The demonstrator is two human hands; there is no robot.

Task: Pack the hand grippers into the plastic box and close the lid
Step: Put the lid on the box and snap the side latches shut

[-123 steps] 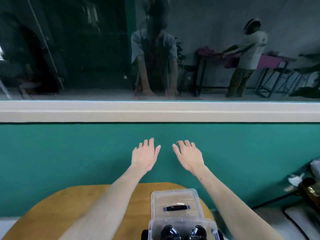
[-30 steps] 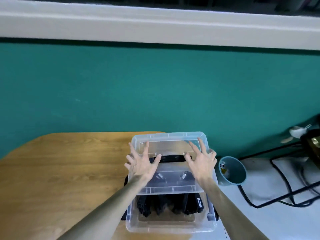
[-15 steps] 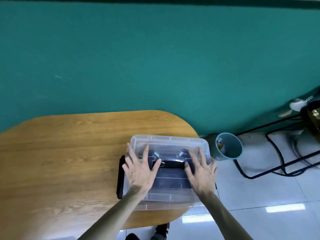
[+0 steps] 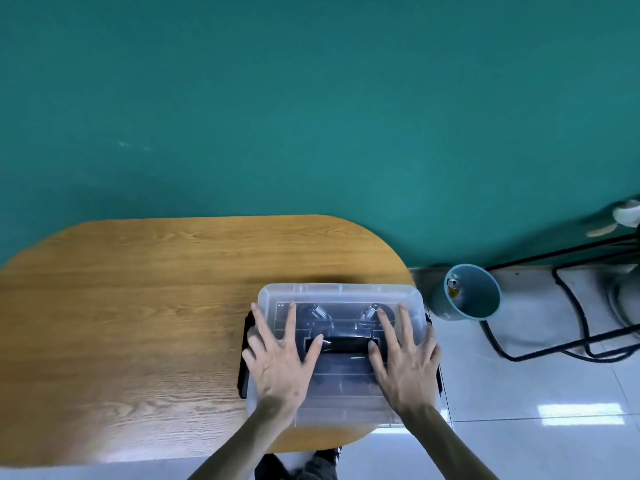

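Both hands, left hand (image 4: 277, 362) and right hand (image 4: 407, 358), are pressing flat, fingers spread, gripping nothing, on the lid (image 4: 341, 296), seating it evenly over the hand grippers (image 4: 320, 311) at lower centre.

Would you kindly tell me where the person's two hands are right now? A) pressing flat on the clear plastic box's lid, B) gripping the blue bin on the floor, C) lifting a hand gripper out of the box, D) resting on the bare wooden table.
A: the left hand and right hand lie spread, fingers straight, on the clear plastic lid of the box.

Clear lid (image 4: 341, 292), wood-grain table (image 4: 145, 306), teal wall (image 4: 311, 116)
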